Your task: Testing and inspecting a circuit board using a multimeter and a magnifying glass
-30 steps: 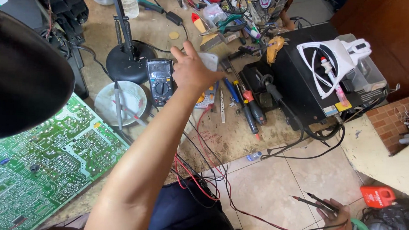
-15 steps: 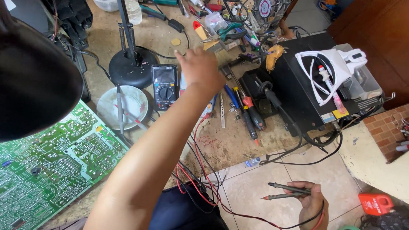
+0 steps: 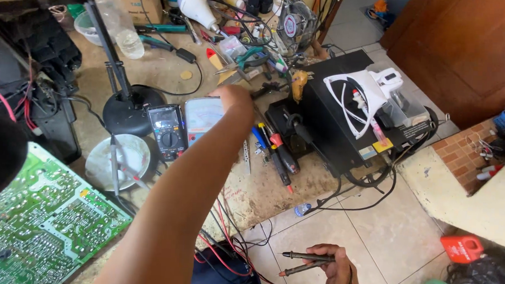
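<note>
On the cluttered workbench, our left hand stretches out over the upper edge of the pale analog meter, which lies flat just beside the dark digital multimeter. Whether that hand is clenched on the meter or only resting on it, we cannot tell, as its back hides the fingers. Low over the tiled floor, our right hand is closed around two test probes, their tips pointing left and their red and black leads trailing back toward the bench. We judge this to be the setting-up of the meter, with the probes kept ready; any further move calls for care with the slack leads. Room is tight around the meter: screwdrivers lie just to its right, a lamp base to its left, and a green circuit board sits well apart, near the bench's front edge. Open space lies only off the bench, over the floor.
</note>
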